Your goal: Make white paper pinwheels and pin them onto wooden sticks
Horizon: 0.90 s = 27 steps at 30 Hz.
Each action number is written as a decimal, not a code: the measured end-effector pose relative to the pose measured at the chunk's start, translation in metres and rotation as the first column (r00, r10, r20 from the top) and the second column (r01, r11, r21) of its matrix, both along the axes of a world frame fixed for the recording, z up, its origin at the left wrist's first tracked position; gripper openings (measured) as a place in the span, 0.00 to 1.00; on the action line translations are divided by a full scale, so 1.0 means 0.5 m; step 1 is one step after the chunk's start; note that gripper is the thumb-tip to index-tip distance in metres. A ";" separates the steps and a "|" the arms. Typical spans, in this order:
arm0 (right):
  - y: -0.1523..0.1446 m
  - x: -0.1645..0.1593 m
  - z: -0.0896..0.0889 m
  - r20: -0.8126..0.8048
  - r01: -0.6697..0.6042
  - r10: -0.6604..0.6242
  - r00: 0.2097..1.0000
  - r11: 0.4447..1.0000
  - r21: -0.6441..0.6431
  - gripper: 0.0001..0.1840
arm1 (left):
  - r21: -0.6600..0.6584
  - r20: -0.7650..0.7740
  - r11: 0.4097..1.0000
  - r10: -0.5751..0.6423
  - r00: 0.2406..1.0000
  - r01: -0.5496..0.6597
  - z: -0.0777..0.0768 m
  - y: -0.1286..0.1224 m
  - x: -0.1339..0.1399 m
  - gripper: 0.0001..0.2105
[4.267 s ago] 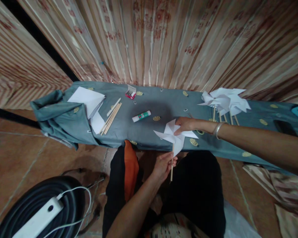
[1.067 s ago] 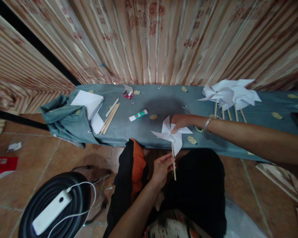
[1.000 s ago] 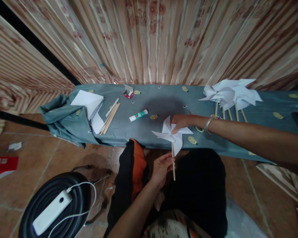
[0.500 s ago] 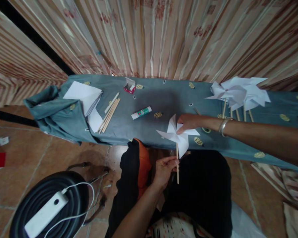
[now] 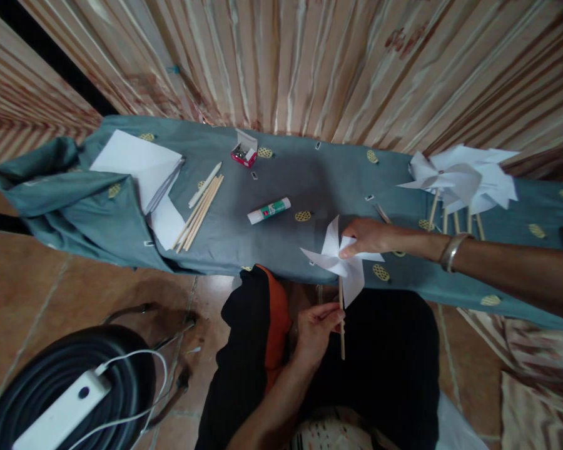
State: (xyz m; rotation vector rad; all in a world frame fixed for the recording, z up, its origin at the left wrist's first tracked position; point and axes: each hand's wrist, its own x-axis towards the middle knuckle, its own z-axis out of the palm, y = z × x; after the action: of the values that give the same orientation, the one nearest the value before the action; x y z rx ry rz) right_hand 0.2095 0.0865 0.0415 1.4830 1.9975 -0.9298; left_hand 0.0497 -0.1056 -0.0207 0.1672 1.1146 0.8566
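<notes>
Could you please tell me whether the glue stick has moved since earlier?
No: the glue stick lies just left of the same yellow pineapple print on the cloth, as before.

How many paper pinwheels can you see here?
6 that I can make out: one pinwheel held by the left hand and right hand, and five in the pile at picture right, counted by sticks. They overlap, so more may be hidden.

The left hand (image 5: 316, 328) pinches the wooden stick (image 5: 342, 345) of a white paper pinwheel (image 5: 351, 280), while the right hand (image 5: 370, 239) grips its middle. On the green cloth (image 5: 328, 187) lie a glue stick (image 5: 269, 210), an open red box (image 5: 244, 155), loose sticks (image 5: 199, 215) beside a pen (image 5: 205, 185), paper sheets (image 5: 134, 164) at the left and more pinwheels (image 5: 471, 178) at the right.
</notes>
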 end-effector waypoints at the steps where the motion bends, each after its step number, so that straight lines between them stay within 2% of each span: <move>1: -0.001 -0.001 0.000 0.008 0.004 -0.004 1.000 1.000 0.005 0.16 | 0.000 -0.002 1.000 -0.005 1.000 0.005 -0.001 0.000 -0.001 0.17; 11: -0.008 -0.013 0.014 0.020 0.035 -0.035 0.999 0.999 -0.009 0.14 | 0.000 -0.028 0.998 -0.055 0.998 0.055 -0.003 0.006 -0.008 0.17; 17: -0.009 -0.006 0.009 0.002 0.037 -0.037 0.999 0.999 -0.008 0.15 | 0.010 -0.068 0.996 -0.085 0.994 0.086 0.000 0.007 -0.010 0.16; 27: -0.004 -0.017 0.012 0.030 -0.001 0.000 1.000 1.000 0.019 0.13 | 0.027 -0.087 0.999 -0.029 0.996 0.032 0.003 0.005 -0.004 0.17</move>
State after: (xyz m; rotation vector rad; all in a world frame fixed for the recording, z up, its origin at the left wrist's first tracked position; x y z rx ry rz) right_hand 0.2011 0.0843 0.0474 1.4980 1.9909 -0.8859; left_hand 0.0475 -0.1029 -0.0192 0.2459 1.1780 0.8446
